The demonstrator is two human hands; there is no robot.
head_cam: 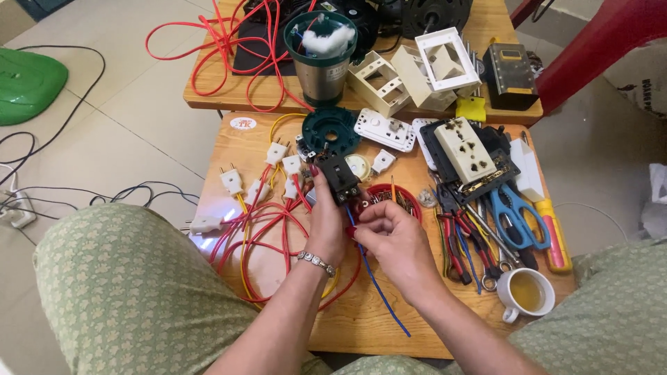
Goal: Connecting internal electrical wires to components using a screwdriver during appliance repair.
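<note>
black switch block held up over mid worktop, left hand clasping it; right hand pinches blue wire at its base. wooden worktop cluttered w/ red wires, scissors nr right edge; pale tiled floor.

I sit at a makeshift home electrical repair spot, on a pale tiled floor with a low wooden counter before my knees. It is crowded with red and yellow wires with white plugs, cream plastic socket boxes, blue-handled scissors and pliers. A white cup of tea stands among them.
</note>
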